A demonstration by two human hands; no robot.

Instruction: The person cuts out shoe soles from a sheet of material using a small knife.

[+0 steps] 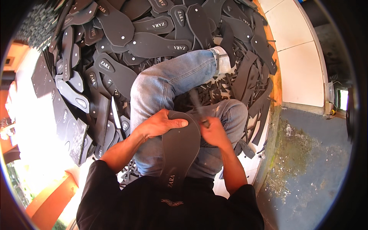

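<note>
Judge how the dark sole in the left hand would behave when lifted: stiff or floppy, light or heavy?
The dark sole would probably hold its shape, perhaps flexing a little: it looks flat with the left hand gripping its wide end. It seems likely light, looking thin and foam-like. Its matte face suggests it may not be very slippery.

A pale floor [251, 168] shows in patches around the blue jeans [151, 92]. Beyond the jeans, dark grey shoe soles [115, 27] lie heaped on it, overlapping, and spread down along the jeans' left. Small dark scraps [226, 91] litter it between the bent legs; longer strips [244, 81] lie right of the jeans.
</note>
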